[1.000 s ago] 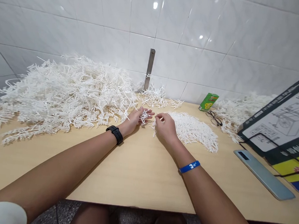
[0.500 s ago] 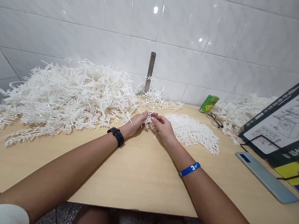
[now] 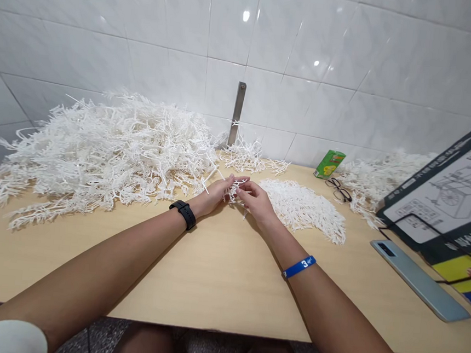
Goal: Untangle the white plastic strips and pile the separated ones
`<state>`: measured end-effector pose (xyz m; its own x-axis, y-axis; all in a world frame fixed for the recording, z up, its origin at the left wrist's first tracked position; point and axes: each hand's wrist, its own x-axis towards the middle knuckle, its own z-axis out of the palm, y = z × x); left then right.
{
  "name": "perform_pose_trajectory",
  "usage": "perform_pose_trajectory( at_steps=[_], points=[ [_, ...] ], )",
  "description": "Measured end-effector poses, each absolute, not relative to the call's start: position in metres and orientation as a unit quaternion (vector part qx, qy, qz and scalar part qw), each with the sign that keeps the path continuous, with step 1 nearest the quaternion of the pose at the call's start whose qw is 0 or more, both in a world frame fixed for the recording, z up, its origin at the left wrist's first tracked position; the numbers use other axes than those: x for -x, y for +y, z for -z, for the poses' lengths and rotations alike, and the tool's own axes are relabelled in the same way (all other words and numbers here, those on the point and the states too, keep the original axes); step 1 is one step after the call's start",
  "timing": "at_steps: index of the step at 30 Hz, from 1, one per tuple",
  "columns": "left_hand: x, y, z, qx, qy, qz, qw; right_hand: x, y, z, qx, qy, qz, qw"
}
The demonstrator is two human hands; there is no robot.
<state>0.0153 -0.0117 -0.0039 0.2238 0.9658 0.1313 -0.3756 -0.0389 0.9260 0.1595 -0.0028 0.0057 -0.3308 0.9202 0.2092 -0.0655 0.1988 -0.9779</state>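
My left hand, with a black watch band at the wrist, is closed on a thin white branched plastic piece; one stem of it sticks out toward the left. My right hand pinches at the same branched piece from the right, fingertips together. Both hands meet low over the middle of the table. A big tangled heap of white branched pieces lies left of my left hand. Beside my right hand a flatter, neater pile of small white pieces is spread out.
A metal strip stands upright by the tiled wall, with a small white cluster at its foot. To the right are a green box, glasses, another white heap, a phone and a printed carton with a handle.
My right fingertips have shifted slightly left, closer to my left hand, on the branched piece. My left hand and the piles look the same.
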Motion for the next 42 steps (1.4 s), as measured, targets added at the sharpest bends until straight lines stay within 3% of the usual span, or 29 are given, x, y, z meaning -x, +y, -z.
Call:
perform_pose_trajectory(
  at_steps=[8, 20, 35, 42],
  points=[
    [-0.018, -0.015, 0.0, -0.457, 0.305, -0.548, 0.631, -0.157, 0.001, 0.002, 0.323, -0.636, -0.501, 0.49],
    [-0.017, -0.017, -0.002, -0.461, 0.324, -0.539, 0.626, -0.16, 0.0, 0.001, 0.349, -0.662, -0.486, 0.451],
    [-0.017, -0.006, 0.012, -0.437, 0.404, -0.604, 0.53, -0.157, -0.003, -0.002, 0.353, -0.723, -0.429, 0.41],
    [-0.017, -0.004, 0.004, -0.315, 0.415, -0.65, 0.554, -0.158, -0.006, -0.003, 0.349, -0.726, -0.405, 0.433]
  ],
)
